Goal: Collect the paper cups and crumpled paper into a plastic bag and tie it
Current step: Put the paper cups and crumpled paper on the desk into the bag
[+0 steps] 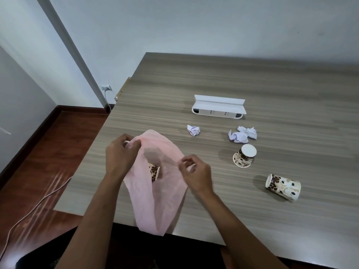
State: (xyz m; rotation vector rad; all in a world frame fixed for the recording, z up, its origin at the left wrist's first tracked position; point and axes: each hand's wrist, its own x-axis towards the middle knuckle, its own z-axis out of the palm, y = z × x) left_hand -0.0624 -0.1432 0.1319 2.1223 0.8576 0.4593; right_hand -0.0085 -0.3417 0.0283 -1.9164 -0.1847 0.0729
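Both forearms reach in from the near edge of the table (pixel 272 78), and the pink plastic bag (pixel 147 200) hangs between them over that edge. Left hand (pixel 121 154) pinches the bag's rim on the left side of the mouth, fingers curled round the film. Right hand (pixel 194 171) pinches the rim on the right side, fingers curled too. Mouth is pulled open between the two hands.

One paper cup in the bag (pixel 154 171) shows through the opening, just right of the left wrist.

Relative to the bag:
- upside-down cup (pixel 245 155) to the right, well clear of the right hand
- tipped cup (pixel 282 186) further right and nearer, lying on its side
- small paper ball (pixel 193 130) just beyond the bag's mouth, to the right
- larger crumpled paper (pixel 242 134) further right, just behind the upside-down cup
- white power strip (pixel 218 110) beyond both paper pieces
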